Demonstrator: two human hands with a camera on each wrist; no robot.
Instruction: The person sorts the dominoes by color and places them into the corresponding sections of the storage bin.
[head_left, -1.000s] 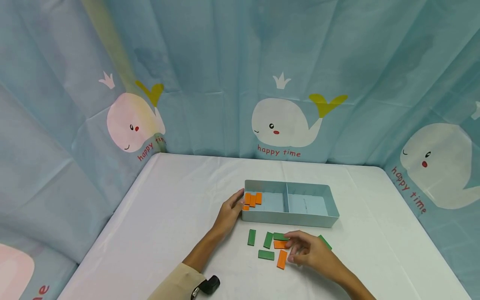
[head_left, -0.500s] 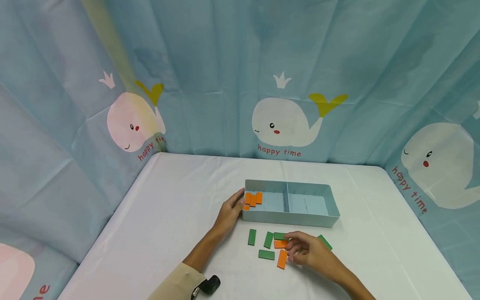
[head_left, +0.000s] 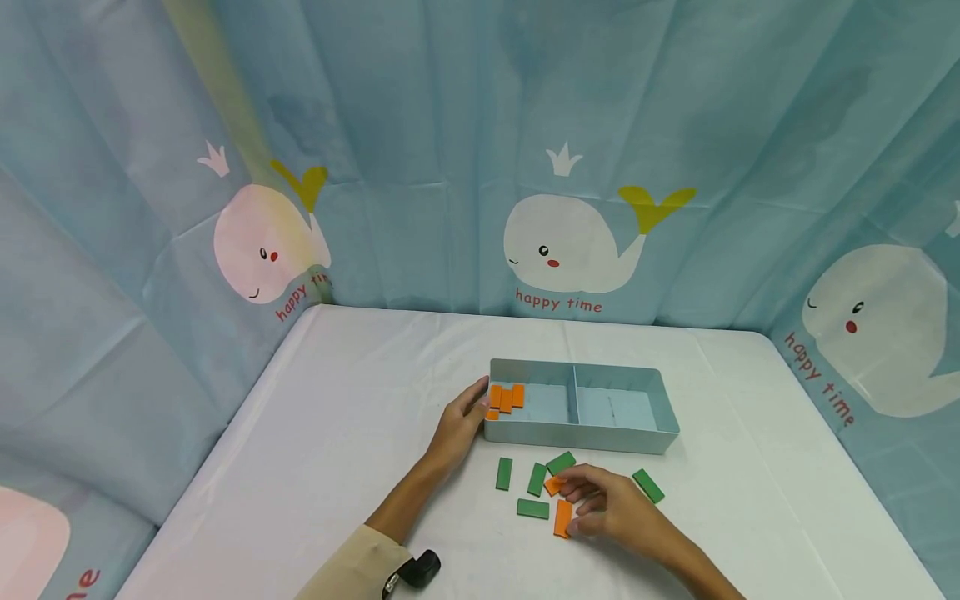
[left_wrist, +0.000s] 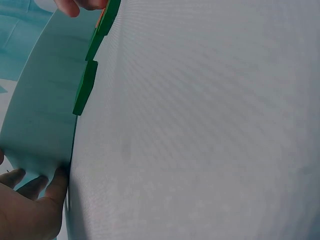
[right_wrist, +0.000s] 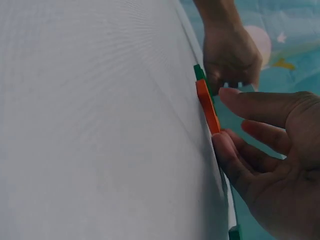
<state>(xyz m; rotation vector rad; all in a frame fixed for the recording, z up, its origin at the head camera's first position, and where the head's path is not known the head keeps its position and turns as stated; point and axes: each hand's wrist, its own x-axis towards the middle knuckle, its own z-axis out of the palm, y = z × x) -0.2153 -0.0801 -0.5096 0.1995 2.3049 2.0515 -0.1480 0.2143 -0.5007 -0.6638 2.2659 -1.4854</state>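
My left hand holds the left end of a pale blue two-compartment box, its thumb at the rim. In the left wrist view its fingertips lie against the box wall. Several orange tiles lie in the left compartment. In front of the box my right hand is low over loose tiles, its thumb and index finger apart. The index fingertip touches a partly covered orange tile. By the thumb tip lies another orange tile. A green tile lies just beyond the index finger.
More green tiles lie around the right hand: one at the left, one at the front, another at the right. A black device is on the left wrist. A whale-print curtain surrounds the white table.
My right hand has shifted slightly left. The orange tile under its index finger and the green tile beside it have turned askew. The left hand and box have stayed put.
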